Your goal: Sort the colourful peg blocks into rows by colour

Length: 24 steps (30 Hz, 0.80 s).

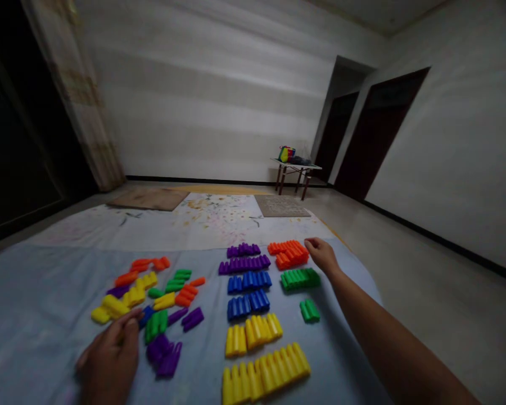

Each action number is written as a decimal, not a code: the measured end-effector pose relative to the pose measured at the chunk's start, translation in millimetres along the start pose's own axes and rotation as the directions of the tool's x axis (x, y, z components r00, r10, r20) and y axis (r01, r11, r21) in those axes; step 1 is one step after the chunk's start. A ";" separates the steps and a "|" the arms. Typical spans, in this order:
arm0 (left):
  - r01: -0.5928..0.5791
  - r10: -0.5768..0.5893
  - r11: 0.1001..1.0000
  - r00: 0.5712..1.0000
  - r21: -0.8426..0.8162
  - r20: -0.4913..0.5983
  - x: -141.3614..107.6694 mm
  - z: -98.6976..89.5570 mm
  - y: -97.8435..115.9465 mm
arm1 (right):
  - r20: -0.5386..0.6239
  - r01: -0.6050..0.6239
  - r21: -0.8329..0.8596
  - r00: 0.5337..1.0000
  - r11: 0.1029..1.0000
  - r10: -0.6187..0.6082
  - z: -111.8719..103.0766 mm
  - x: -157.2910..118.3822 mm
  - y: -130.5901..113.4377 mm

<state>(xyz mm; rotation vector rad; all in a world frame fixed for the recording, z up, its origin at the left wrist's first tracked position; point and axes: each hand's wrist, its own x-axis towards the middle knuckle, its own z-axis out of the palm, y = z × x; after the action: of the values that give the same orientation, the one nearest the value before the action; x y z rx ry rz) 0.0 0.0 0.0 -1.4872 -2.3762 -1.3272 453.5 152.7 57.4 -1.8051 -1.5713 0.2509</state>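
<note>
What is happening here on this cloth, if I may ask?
A person's left hand is at a blue piece in a mixed-colour scatter, though its grip is unclear. The right hand is beside the orange pieces. Between the hands lie purple rows, blue rows and yellow rows; green pieces lie further right.

The left hand (112, 354) is being blurred and cut off near the wrist by the bottom edge. The blue piece (145, 316) is being partly hidden. Any grip by the right hand (321, 255) is being obscured by its fingers.
</note>
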 end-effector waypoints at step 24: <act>-0.392 0.383 0.918 0.916 0.059 0.123 -29.6 -13.3 46.6 | -0.136 -0.232 0.218 0.955 0.948 0.264 15.6 -53.7 94.3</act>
<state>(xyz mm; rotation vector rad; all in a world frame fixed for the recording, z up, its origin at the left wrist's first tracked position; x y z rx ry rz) 45.9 -22.1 25.1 -1.9205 -2.0089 -1.0655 505.6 109.2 -28.6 -1.8137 -1.1611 0.3562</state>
